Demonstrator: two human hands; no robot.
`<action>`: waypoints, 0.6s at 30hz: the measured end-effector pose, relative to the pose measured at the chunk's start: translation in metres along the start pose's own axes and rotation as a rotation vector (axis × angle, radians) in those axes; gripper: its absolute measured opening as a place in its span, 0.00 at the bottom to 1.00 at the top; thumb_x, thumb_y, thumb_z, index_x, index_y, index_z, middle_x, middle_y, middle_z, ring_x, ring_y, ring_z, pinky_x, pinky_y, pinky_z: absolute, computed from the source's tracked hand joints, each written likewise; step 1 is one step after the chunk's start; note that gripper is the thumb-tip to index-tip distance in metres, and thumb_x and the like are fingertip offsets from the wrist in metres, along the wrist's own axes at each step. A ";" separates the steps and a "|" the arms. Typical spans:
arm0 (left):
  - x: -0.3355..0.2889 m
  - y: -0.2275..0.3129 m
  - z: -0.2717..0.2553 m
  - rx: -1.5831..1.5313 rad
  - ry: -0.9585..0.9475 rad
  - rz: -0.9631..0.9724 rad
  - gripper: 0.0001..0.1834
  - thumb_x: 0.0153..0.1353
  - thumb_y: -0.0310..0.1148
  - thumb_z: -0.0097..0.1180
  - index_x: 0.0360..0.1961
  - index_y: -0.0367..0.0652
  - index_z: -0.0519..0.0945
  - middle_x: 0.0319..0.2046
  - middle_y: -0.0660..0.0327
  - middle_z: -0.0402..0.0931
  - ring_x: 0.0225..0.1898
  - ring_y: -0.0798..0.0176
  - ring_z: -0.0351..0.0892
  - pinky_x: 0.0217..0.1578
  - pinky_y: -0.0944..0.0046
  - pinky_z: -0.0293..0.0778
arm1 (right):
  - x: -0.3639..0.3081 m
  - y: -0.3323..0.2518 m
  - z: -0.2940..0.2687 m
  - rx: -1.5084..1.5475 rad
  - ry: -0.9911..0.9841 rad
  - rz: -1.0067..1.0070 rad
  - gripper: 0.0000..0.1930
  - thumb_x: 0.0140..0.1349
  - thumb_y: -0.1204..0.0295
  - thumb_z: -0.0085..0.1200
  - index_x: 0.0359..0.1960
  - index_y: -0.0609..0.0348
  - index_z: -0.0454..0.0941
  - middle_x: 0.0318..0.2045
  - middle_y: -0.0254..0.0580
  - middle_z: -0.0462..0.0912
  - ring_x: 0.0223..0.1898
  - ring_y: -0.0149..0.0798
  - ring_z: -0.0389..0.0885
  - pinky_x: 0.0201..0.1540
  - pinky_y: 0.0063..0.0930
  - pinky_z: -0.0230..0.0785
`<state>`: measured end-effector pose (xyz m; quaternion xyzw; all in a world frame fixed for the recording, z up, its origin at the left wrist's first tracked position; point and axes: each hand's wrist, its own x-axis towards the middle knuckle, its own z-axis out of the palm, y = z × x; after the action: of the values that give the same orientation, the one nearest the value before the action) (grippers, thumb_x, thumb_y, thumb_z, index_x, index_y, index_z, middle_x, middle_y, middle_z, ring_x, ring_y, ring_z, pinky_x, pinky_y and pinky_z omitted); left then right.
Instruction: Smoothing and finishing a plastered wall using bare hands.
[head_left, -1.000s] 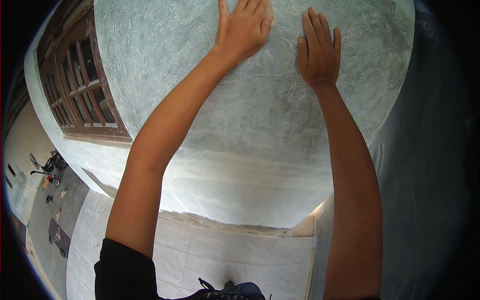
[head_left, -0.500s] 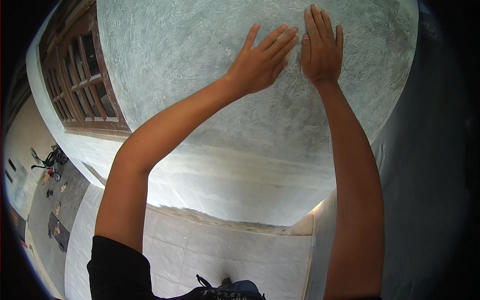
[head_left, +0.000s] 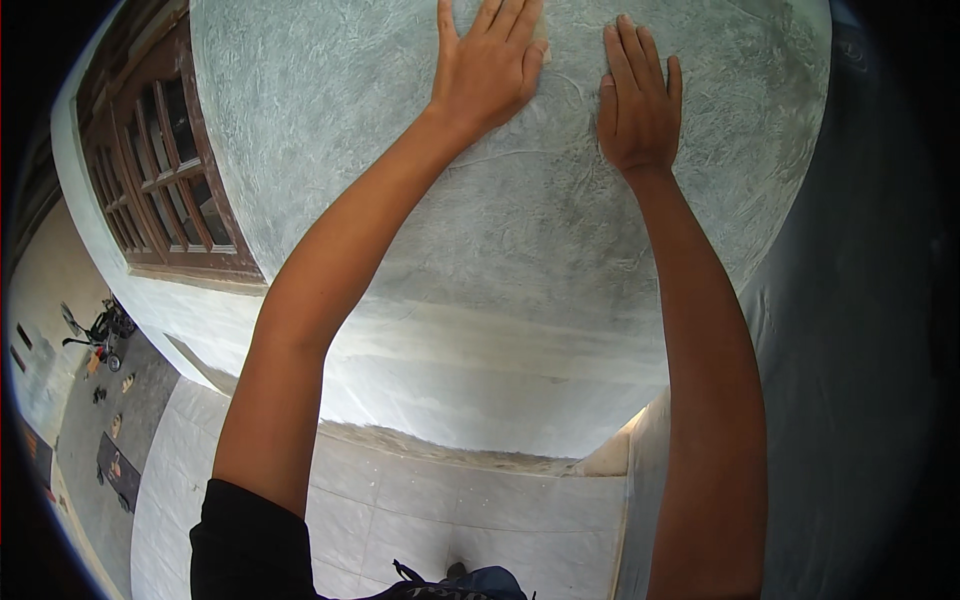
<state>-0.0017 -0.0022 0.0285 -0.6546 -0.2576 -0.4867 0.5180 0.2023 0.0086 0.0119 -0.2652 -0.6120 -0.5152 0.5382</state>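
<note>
My left hand point(head_left: 487, 65) lies against a grey-green plastered wall point(head_left: 560, 220), palm to the surface and fingers pointing up. Its fingertips are cut off by the top of the picture. Under its palm, by the thumb, shows the edge of a pale thin piece point(head_left: 544, 42), perhaps sandpaper; most of it is hidden by the hand. To the right, my right hand point(head_left: 641, 115) rests flat on the same wall, fingers stretched upward and thumb alongside, with nothing seen in it. A gap of bare plaster separates the hands.
A brown wooden window with glass panes point(head_left: 170, 160) is set in the wall at left. Below lies a light tiled floor point(head_left: 410, 495). A dark grey surface point(head_left: 850, 330) runs down the right side. Far left, a parked two-wheeler point(head_left: 105, 330) and sandals point(head_left: 117, 425) are outside.
My left hand has slid up and to the left along the wall, away from the right hand, the pale piece going with it. The right hand has stayed nearly in place.
</note>
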 end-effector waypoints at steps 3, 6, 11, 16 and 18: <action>-0.006 0.012 0.004 0.049 -0.003 -0.068 0.30 0.74 0.42 0.48 0.75 0.48 0.66 0.75 0.64 0.63 0.78 0.62 0.54 0.70 0.23 0.47 | 0.001 -0.004 0.000 -0.014 -0.013 0.016 0.27 0.75 0.65 0.37 0.75 0.47 0.66 0.76 0.34 0.65 0.78 0.40 0.60 0.78 0.54 0.45; -0.040 0.049 0.006 -0.135 -0.142 0.072 0.29 0.74 0.41 0.48 0.74 0.49 0.67 0.75 0.64 0.63 0.78 0.62 0.55 0.70 0.23 0.46 | -0.001 0.006 -0.005 0.008 -0.001 -0.005 0.27 0.75 0.65 0.37 0.75 0.46 0.66 0.76 0.34 0.65 0.78 0.40 0.60 0.78 0.54 0.45; 0.016 -0.005 0.005 0.156 -0.081 -0.143 0.30 0.72 0.44 0.51 0.74 0.50 0.68 0.77 0.63 0.59 0.78 0.65 0.55 0.72 0.27 0.46 | 0.002 -0.005 0.001 0.013 -0.010 0.018 0.27 0.75 0.65 0.38 0.75 0.46 0.66 0.76 0.34 0.65 0.78 0.41 0.60 0.78 0.54 0.44; -0.026 0.044 0.003 -0.016 -0.206 0.095 0.32 0.75 0.44 0.48 0.77 0.48 0.63 0.78 0.62 0.56 0.80 0.61 0.50 0.73 0.28 0.43 | -0.002 0.008 -0.004 0.007 -0.002 0.003 0.27 0.75 0.65 0.38 0.75 0.46 0.66 0.76 0.34 0.65 0.78 0.41 0.60 0.78 0.55 0.43; -0.002 0.011 0.005 0.052 -0.020 0.058 0.29 0.74 0.43 0.49 0.73 0.48 0.69 0.76 0.62 0.62 0.77 0.60 0.58 0.71 0.23 0.45 | -0.001 0.002 0.001 0.017 0.014 0.000 0.27 0.75 0.66 0.38 0.75 0.47 0.66 0.76 0.34 0.65 0.78 0.41 0.60 0.78 0.55 0.44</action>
<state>0.0083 -0.0004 0.0220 -0.6529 -0.2563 -0.4582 0.5461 0.2040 0.0101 0.0122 -0.2572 -0.6126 -0.5118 0.5447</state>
